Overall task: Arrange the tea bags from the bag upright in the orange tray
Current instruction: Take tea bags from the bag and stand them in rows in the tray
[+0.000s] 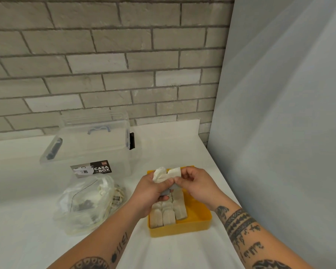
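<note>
Above the orange tray, both hands hold pale tea bags. My left hand grips a crumpled tea bag and a grey tag below it. My right hand pinches a second tea bag beside the first. Several tea bags stand upright in rows in the tray's left half, partly hidden by my hands. The clear plastic bag with more tea bags lies on the table to the left of the tray.
A clear plastic storage box with a "CASA BOX" label stands behind the bag. A brick wall runs along the back. A white panel closes off the right side. A white cloth covers the table.
</note>
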